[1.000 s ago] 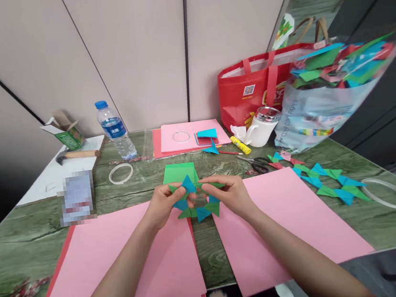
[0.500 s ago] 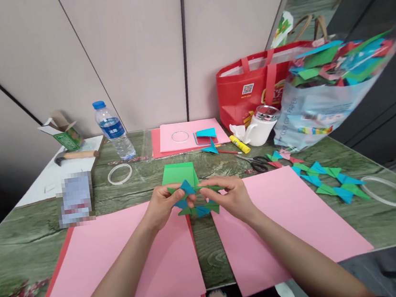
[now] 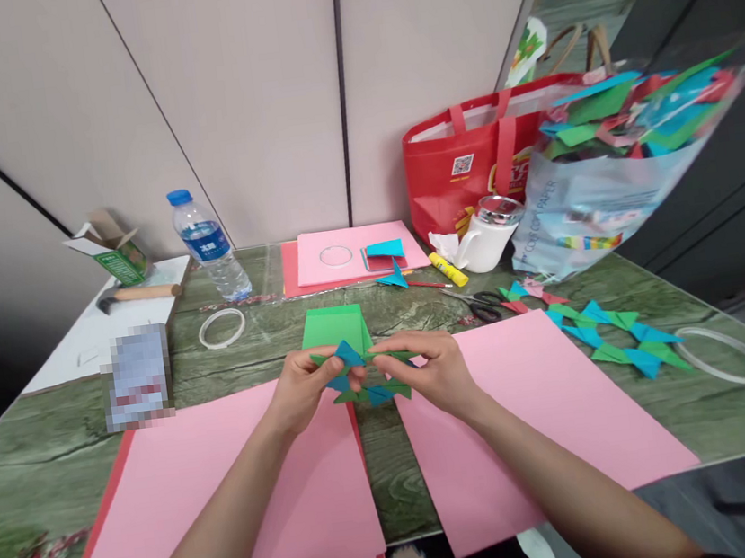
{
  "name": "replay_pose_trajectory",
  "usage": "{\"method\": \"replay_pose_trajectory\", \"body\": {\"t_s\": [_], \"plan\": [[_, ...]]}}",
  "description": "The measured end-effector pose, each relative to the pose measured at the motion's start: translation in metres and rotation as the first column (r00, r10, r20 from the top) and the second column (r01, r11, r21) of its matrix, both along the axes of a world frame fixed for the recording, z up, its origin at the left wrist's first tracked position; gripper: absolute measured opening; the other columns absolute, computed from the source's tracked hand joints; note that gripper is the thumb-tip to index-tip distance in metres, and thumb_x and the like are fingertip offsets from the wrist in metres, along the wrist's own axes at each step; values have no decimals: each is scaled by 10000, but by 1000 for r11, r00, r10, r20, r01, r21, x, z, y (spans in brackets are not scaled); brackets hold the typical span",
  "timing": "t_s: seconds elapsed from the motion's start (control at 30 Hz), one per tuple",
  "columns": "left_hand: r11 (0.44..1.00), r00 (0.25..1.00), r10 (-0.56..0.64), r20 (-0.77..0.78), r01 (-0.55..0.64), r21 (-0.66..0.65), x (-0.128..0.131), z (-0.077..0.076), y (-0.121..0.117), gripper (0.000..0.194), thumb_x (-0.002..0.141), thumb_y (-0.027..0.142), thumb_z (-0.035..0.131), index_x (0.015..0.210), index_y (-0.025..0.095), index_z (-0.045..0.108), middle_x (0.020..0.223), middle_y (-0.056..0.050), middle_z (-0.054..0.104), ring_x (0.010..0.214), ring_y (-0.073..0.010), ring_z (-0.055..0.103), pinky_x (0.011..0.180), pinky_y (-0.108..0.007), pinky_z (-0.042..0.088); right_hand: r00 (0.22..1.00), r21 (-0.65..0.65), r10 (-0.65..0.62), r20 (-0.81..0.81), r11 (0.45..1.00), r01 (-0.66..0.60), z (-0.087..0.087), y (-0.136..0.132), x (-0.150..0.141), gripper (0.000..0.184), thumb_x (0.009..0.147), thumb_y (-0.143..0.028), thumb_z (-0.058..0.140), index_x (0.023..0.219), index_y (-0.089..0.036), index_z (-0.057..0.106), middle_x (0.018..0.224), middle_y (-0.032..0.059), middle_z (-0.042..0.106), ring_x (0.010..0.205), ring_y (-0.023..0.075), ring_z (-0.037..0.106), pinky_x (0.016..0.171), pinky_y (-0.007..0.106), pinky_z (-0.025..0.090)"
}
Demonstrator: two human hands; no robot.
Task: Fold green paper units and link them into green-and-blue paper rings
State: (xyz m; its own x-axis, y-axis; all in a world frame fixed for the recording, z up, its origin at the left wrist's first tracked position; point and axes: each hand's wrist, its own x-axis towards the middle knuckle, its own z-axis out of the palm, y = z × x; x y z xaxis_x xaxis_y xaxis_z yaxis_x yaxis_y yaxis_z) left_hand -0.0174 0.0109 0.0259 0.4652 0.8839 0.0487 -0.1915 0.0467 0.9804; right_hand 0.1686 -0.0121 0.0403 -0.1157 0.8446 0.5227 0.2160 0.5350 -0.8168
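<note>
Between my two hands is a ring of folded paper [image 3: 379, 395] in green and blue pointed pieces. My left hand [image 3: 301, 387] is closed on its left side, thumb against a blue piece. My right hand [image 3: 430, 368] pinches a green piece at the ring's upper right. Parts of the ring are hidden behind my fingers. Just beyond my hands lies a green paper sheet [image 3: 334, 324]. Pink sheets rest under my forearms, one pink stack [image 3: 288, 479] at left and another pink sheet [image 3: 532, 422] at right.
At right lie a finished-looking green and blue paper ring [image 3: 614, 340], a white hoop [image 3: 727, 353], scissors [image 3: 483, 305] and a yellow glue stick [image 3: 447, 269]. A white mug [image 3: 486, 238] stands by a red bag [image 3: 442, 180]. A water bottle [image 3: 211, 249] and hammer [image 3: 143, 293] are at left.
The whole view has shifted slightly, with the table things a little further left. Both hands keep their grip on the paper ring in nearly the same pose.
</note>
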Motion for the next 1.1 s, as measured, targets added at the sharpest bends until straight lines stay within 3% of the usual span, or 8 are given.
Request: {"method": "replay_pose_trajectory", "body": {"t_s": [0.67,1.1], "plan": [[1000,1000,-9,-10,9,3,1,-3,0,285,749,370,601,739,95,674,718,-102,668,591,-155,586,540,-262,461,998,9,-46,52,999,45,1,1,-1,106,738,-200,603,776,-204,702,631,20,676,566,143,601,562,256,461],[1000,1000,23,-11,-23,-17,4,-2,-3,271,754,357,599,758,97,675,699,-94,662,579,-152,588,525,-252,453,992,89,-79,99,994,70,-2,2,0,114,735,-164,604,800,-195,693,619,21,671,560,140,597,565,261,466]]}}
